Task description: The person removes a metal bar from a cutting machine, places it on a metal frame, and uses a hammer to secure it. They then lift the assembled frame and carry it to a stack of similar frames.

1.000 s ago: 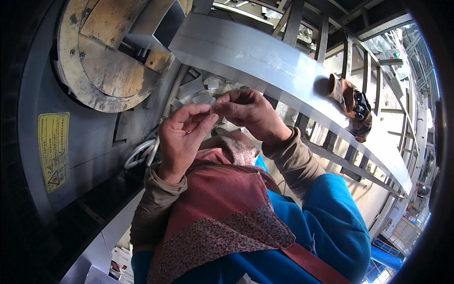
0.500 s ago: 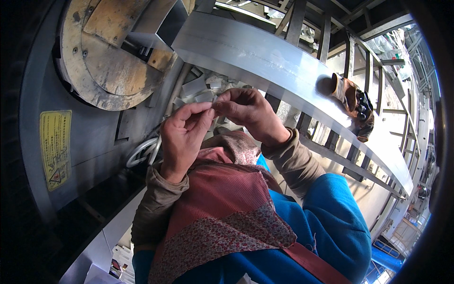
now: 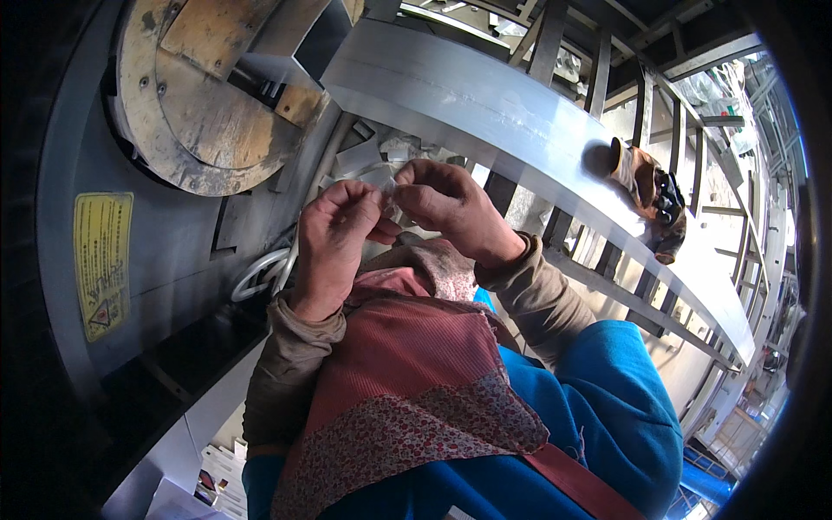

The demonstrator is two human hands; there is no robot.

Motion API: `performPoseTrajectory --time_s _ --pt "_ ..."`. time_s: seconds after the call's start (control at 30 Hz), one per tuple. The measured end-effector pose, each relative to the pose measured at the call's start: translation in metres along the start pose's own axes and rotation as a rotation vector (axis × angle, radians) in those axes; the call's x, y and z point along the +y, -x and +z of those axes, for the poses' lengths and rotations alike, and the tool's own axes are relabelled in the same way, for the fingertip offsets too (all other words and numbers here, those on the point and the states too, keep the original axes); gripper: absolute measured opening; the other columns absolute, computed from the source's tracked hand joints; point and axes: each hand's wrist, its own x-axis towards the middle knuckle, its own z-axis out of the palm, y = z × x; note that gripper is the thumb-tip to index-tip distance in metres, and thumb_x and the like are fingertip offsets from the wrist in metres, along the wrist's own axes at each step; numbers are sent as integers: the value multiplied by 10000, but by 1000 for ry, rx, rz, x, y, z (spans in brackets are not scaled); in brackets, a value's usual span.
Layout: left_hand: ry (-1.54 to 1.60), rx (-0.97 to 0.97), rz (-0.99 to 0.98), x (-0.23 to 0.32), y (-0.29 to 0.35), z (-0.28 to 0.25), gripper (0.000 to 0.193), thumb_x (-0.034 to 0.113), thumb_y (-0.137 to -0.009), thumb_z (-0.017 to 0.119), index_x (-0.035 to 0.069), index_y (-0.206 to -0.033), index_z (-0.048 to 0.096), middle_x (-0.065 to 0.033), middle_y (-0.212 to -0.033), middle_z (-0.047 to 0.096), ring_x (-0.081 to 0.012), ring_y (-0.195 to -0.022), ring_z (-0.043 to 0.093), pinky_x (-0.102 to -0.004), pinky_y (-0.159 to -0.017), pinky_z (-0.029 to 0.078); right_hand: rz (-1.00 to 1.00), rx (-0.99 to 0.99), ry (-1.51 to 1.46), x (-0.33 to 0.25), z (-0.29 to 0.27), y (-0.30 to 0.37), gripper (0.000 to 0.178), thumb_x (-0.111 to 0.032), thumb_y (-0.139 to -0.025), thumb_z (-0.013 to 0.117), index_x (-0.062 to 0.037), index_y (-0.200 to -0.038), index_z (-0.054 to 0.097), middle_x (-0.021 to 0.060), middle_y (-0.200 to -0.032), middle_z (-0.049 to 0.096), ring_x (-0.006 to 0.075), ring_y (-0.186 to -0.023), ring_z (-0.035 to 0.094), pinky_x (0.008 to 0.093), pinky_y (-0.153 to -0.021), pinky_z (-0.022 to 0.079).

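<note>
My left hand (image 3: 334,243) and my right hand (image 3: 455,208) are raised in front of my chest, fingertips pinched and close together. Between them stretches a small, see-through piece of thin film (image 3: 387,185), gripped from both sides; its exact kind is hard to make out against the bright clutter behind. Beyond my right hand, a long silvery metal profile (image 3: 468,91) runs from the upper middle toward the lower right. On it lies a brown, stained work glove (image 3: 641,182) with dark patches.
At the upper left is a machine's round, worn turntable (image 3: 204,139), with a hollow square metal tube (image 3: 299,52) on it. A white handwheel (image 3: 263,276) sits below. Metal racking (image 3: 598,69) stands under and behind the profile, and offcuts (image 3: 355,159) lie beneath my hands.
My fingertips have drawn slightly apart, and the clear film now shows between them. The left hand has curled its fingers more. The glove and profile stay put.
</note>
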Motion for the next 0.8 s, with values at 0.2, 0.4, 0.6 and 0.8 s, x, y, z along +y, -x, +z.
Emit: performPoseTrajectory --time_s 0.2,0.4,0.6,0.8 --pt "-89 -12 91 -1 -1 3 132 138 -1042 627 13 -1074 649 -57 -904 716 -121 -782 706 -263 -727 587 -115 -32 66 3 5 -8 277 -252 -986 726 5 -989 623 19 -911 644 83 -842 572 265 -763 487" --pt "-161 163 276 -11 3 8 39 38 -1004 644 11 -1030 657 -15 -895 693 -78 -777 681 -235 -705 574 -143 33 283 0 3 -14 178 -123 -943 717 12 -976 605 26 -881 641 87 -831 593 267 -743 503" --pt "-166 149 371 -10 5 6 96 74 -1038 617 21 -1118 607 -18 -860 673 -82 -774 672 -241 -669 550 -238 44 69 -1 12 -23 144 -61 -932 688 -22 -907 551 35 -883 652 95 -878 631 270 -752 514" --pt "233 84 25 2 8 0 326 237 -1085 538 23 -1328 580 -115 -1169 698 -228 -948 738 -342 -768 623 -149 -13 -227 0 6 -25 120 -44 -961 671 -76 -992 559 49 -965 698 74 -775 572 219 -647 418"
